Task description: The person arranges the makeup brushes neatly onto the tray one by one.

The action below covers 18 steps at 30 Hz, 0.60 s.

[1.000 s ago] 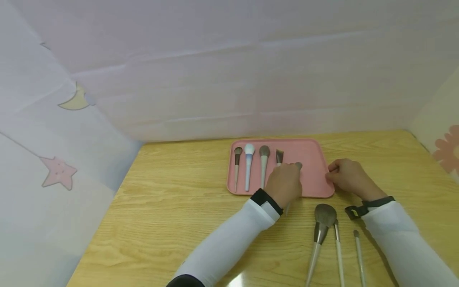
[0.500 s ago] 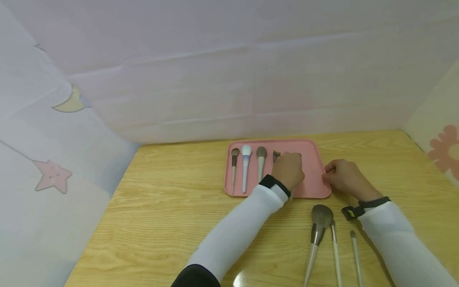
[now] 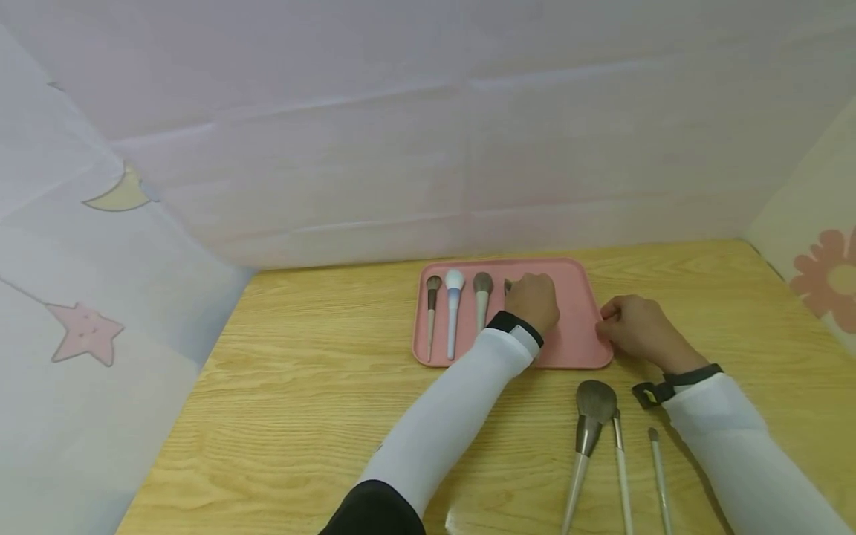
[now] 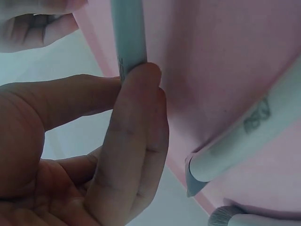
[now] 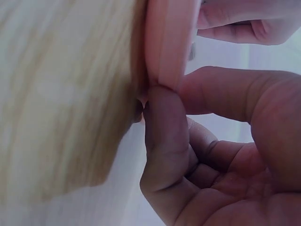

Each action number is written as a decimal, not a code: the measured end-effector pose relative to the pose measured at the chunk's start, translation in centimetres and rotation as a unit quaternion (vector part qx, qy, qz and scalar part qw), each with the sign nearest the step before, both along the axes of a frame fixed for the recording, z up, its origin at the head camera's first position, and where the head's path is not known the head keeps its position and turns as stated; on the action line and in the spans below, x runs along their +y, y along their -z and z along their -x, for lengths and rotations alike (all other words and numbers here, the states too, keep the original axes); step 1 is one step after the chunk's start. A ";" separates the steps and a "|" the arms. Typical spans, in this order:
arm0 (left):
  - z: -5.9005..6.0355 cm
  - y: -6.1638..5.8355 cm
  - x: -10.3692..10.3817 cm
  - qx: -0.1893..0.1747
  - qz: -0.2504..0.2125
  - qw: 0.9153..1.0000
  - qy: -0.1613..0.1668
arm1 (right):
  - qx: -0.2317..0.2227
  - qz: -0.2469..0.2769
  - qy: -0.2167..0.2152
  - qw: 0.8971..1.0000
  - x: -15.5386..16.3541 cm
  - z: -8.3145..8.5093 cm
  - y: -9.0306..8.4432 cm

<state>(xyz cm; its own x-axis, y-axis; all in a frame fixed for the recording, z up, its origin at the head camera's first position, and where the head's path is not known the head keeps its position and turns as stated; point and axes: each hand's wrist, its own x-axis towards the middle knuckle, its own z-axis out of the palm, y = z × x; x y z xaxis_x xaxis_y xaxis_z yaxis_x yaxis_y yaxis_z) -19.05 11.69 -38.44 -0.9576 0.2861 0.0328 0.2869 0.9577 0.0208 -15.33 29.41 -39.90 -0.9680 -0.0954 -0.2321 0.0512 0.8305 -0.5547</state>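
Your left hand (image 3: 533,299) is over the pink tray (image 3: 582,349), which sits toward the far edge of the worktop (image 3: 301,386). In the left wrist view its thumb and fingers (image 4: 136,141) pinch the pale handle of a makeup brush (image 4: 128,33), held just above or against the tray's floor; which of the two cannot be told. From the head view the hand covers that brush entirely.

Your right hand (image 3: 635,331) is at the tray's right rim. The right wrist view shows thumb and forefinger (image 5: 162,136) pinching that rim (image 5: 169,42) where it meets the worktop.

Left of your left hand, on the tray, lie three brushes side by side, heads toward the far edge: a thin brown-tipped brush (image 3: 431,312), a white-headed brush with a blue neck (image 3: 453,308) and a grey-headed brush (image 3: 481,297). A dark brush tip (image 3: 507,285) shows just beside your knuckles.

Near the worktop's front edge, well apart from both hands, lie a large powder brush (image 3: 588,423) and two slim brushes (image 3: 620,468) (image 3: 658,475).
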 end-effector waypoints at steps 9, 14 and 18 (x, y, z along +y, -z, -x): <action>0.3 0.2 0.3 -0.003 0.022 1.000 -0.013 | -0.004 0.003 0.001 1.000 -0.1 0.0 0.0; 0.4 0.5 0.3 0.007 0.033 0.999 -0.018 | -0.004 0.003 0.000 1.000 -0.1 0.0 0.0; 0.2 0.3 0.3 -0.005 0.031 0.999 -0.023 | -0.005 0.003 0.002 1.000 -0.1 -0.1 0.0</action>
